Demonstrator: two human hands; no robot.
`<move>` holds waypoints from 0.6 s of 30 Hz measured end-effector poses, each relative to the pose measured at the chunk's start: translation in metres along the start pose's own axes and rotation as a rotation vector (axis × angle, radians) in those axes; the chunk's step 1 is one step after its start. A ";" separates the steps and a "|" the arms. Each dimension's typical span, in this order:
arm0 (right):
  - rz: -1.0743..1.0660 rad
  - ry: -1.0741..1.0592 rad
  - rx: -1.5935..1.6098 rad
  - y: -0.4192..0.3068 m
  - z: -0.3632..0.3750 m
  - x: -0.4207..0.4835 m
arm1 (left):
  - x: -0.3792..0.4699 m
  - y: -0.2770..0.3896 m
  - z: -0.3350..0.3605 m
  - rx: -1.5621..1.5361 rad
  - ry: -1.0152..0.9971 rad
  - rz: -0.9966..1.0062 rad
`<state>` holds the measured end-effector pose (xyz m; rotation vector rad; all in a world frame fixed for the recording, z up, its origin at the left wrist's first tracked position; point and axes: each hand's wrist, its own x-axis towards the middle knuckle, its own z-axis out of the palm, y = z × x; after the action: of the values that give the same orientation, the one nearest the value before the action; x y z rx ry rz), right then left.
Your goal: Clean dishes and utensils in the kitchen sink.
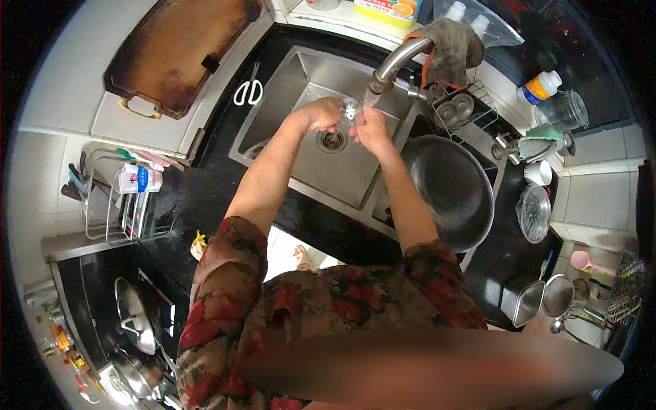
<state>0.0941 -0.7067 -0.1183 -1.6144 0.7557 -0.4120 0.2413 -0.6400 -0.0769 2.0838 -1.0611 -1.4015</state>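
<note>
Over the steel sink basin, my left hand and my right hand hold a small clear vessel between them. It looks like glass or clear plastic, with white marks or glints on it. My left hand grips its left side. The fingers of my right hand are on its right side, just below the spout of the metal faucet. Water runs from the spout onto my right fingers. Below my hands is the drain. The fingers partly hide the vessel.
A large dark wok rests over the right-hand basin. A grey cloth drapes over the faucet. White-handled scissors lie left of the sink. Behind the wok is a wire rack. A brown cutting board leans at upper left.
</note>
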 end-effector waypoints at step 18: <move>-0.074 -0.225 0.193 -0.001 -0.077 -0.001 | 0.021 0.022 0.053 -0.021 0.311 0.289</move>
<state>0.0442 -0.7628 -0.1023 -1.4802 0.4726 -0.3382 0.1896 -0.6655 -0.0959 1.9564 -1.1518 -0.9127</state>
